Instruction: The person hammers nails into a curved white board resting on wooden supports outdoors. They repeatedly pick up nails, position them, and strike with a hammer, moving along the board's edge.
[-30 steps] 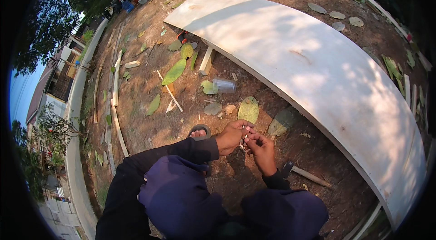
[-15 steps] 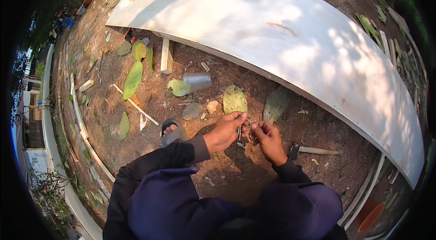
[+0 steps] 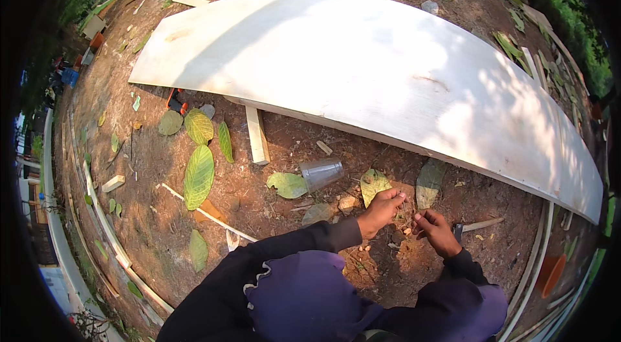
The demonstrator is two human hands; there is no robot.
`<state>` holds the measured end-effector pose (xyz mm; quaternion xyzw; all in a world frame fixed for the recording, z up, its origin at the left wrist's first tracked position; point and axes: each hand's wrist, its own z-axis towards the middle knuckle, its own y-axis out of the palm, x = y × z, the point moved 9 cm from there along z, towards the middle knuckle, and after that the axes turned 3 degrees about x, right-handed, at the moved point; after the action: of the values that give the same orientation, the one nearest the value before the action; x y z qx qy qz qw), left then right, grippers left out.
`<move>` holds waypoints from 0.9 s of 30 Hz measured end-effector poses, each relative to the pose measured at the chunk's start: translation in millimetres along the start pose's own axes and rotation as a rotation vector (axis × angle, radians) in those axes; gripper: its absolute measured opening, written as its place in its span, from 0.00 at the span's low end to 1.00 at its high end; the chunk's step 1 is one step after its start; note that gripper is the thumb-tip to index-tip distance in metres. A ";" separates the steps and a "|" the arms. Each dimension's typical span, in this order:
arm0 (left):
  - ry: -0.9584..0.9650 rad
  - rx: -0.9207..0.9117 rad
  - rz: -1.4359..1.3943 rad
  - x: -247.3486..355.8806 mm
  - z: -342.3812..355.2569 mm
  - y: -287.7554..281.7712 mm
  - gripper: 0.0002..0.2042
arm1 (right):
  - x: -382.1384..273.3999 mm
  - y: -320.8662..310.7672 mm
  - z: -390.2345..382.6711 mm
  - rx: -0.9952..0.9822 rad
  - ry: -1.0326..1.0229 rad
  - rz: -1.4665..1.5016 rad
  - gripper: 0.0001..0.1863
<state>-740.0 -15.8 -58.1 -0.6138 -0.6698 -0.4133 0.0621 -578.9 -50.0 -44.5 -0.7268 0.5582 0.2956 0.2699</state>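
My left hand [image 3: 381, 213] pinches something small near its thumb tip, too small to make out. Just right of it and slightly lower, my right hand [image 3: 437, 233] has its fingers curled around something I cannot make out. Both are over bare soil close to a dry yellow-green leaf [image 3: 374, 184]. Beside my right hand a hammer [image 3: 482, 224] lies with its wooden handle pointing right. A long pale board [image 3: 323, 51] spans the ground beyond my hands, resting over a short timber [image 3: 257, 137]. A clear plastic cup [image 3: 321, 174] lies on its side left of my hands.
An orange-and-black tool [image 3: 176, 101] lies at the board's left edge. Thin wooden strips [image 3: 206, 211] and large fallen leaves [image 3: 198, 177] are scattered on the soil. An orange pot [image 3: 551, 275] is at the right, a low concrete curb [image 3: 55, 219] at the far left.
My view has shifted, and both hands appear farther right in it. The small gap between my hands has widened a little. My sandaled foot is hidden now.
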 end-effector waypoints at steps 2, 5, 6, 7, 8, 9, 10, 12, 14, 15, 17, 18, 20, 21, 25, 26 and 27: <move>0.118 0.026 -0.099 24.8 -5.7 -30.8 0.10 | -10.2 -3.0 -7.2 0.080 0.024 -0.015 0.15; 0.320 0.226 -0.230 87.4 -27.9 -95.5 0.09 | -32.6 -12.5 -23.3 0.260 0.000 0.135 0.18; 0.398 0.370 -0.303 107.8 -42.6 -134.9 0.10 | -31.9 -5.0 -21.3 0.300 -0.028 0.246 0.19; 0.521 0.501 -0.343 127.3 -54.0 -180.3 0.10 | -30.3 2.0 -20.1 0.339 -0.054 0.352 0.21; 0.615 0.636 -0.375 149.6 -57.9 -214.4 0.10 | -30.3 3.4 -21.7 0.383 -0.085 0.473 0.24; 0.726 0.754 -0.380 168.6 -66.3 -254.5 0.09 | -28.4 7.2 -10.7 0.353 -0.118 0.600 0.26; 0.810 0.922 -0.427 184.3 -80.9 -296.4 0.09 | -20.0 0.4 7.1 0.379 -0.126 0.691 0.32; 0.920 1.095 -0.469 206.7 -88.8 -375.1 0.12 | -6.7 -10.0 30.2 0.510 -0.096 0.882 0.41; 1.002 1.279 -0.422 226.6 -107.0 -467.2 0.12 | -3.4 -9.1 56.5 0.641 -0.028 1.072 0.47; 1.009 1.362 -0.375 228.4 -112.4 -508.7 0.13 | -5.2 -9.7 65.1 0.615 -0.041 1.051 0.53; 1.036 1.364 -0.399 246.0 -98.1 -526.6 0.16 | -9.6 -28.1 72.2 0.605 -0.087 1.003 0.66; 1.058 1.367 -0.409 252.5 -99.1 -532.2 0.18 | -11.7 -36.6 75.3 0.636 -0.113 1.037 0.66; 1.049 1.296 -0.451 259.6 -84.8 -531.5 0.20 | -20.3 -61.1 70.3 0.726 -0.178 1.095 0.65; 1.046 1.262 -0.471 263.1 -81.6 -530.0 0.21 | -19.2 -70.8 72.0 0.702 -0.209 1.105 0.65; 1.034 1.117 -0.607 275.2 -62.8 -519.6 0.23 | -9.9 -104.9 72.9 0.728 -0.266 1.265 0.60; 1.076 1.106 -0.603 276.9 -64.6 -524.9 0.23 | -7.8 -105.8 74.5 0.692 -0.280 1.295 0.60; 1.066 1.172 -0.605 275.6 -72.1 -533.8 0.23 | -5.6 -106.6 76.8 0.658 -0.296 1.326 0.60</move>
<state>-1302.8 202.0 -103.3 0.0000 -0.7921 -0.2321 0.5645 -486.4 33.8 -85.9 -0.0731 0.8961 0.3087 0.3105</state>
